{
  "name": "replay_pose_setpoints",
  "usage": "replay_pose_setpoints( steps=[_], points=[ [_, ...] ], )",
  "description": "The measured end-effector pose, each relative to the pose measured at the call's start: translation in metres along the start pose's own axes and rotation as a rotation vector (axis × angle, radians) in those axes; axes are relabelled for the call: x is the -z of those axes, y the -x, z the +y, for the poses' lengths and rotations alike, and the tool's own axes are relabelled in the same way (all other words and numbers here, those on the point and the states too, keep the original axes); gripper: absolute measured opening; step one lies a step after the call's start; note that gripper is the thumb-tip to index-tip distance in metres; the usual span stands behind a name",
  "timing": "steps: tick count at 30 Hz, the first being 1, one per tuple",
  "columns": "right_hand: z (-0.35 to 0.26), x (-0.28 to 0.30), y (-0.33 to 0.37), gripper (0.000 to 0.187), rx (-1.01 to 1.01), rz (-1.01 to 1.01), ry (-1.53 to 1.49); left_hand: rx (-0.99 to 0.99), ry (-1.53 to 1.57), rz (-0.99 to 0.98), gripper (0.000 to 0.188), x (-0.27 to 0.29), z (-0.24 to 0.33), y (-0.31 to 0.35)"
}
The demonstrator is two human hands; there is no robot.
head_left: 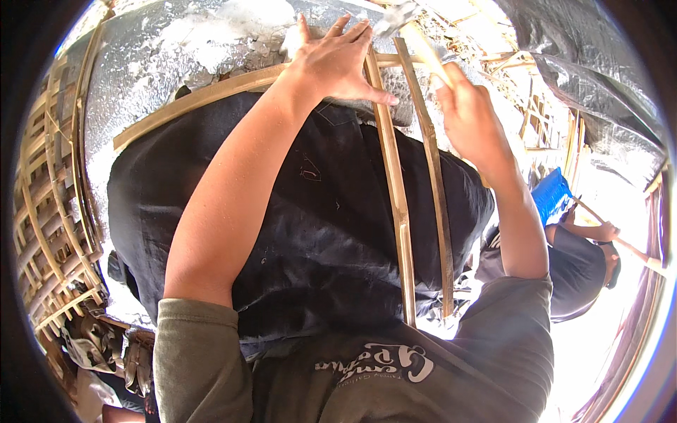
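My right hand (469,120) grips the pale wooden handle of a hammer (425,49); its metal head is smeared by motion near the top. My left hand (331,67) lies with fingers spread over the crosswise wooden strip (204,95), its thumb across the upper end of a long wooden strip (395,197). A second long strip (431,155) runs roughly alongside, between the first strip and my right hand. Both strips lie over the dark cloth on my lap and reach toward my body. Whether a nail is under the hammer cannot be made out.
A crumbly grey-white surface (148,70) stretches behind the strips. Woven bamboo (49,204) stands at the left. On the right, a person in dark clothing (582,268) holds a long stick (631,252) beside a blue object (550,194). Dark plastic sheeting (592,77) hangs at the upper right.
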State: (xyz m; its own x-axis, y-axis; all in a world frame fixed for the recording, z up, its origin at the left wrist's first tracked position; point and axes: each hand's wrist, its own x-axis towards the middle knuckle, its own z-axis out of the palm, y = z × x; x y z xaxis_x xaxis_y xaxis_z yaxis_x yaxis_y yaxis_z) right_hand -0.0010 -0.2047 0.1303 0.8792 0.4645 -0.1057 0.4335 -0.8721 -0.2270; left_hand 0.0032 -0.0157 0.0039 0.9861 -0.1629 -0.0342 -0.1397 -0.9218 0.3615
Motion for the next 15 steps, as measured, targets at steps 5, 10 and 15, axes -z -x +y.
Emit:
replay_pose_setpoints(
  steps=[5,10,15],
  points=[
    [-0.003,-0.002,-0.001,0.013,-0.01,-0.005,0.002,-0.012,-0.029,0.067,0.135,-0.005,-0.001,0.003],
    [0.008,0.001,-0.012,0.015,0.027,0.132,-0.116,0.01,-0.014,0.022,0.134,-0.003,0.001,0.005],
    [0.012,-0.022,-0.066,0.025,0.255,0.196,-0.135,0.0,-0.031,0.043,0.134,-0.005,-0.001,0.001]
  ],
)
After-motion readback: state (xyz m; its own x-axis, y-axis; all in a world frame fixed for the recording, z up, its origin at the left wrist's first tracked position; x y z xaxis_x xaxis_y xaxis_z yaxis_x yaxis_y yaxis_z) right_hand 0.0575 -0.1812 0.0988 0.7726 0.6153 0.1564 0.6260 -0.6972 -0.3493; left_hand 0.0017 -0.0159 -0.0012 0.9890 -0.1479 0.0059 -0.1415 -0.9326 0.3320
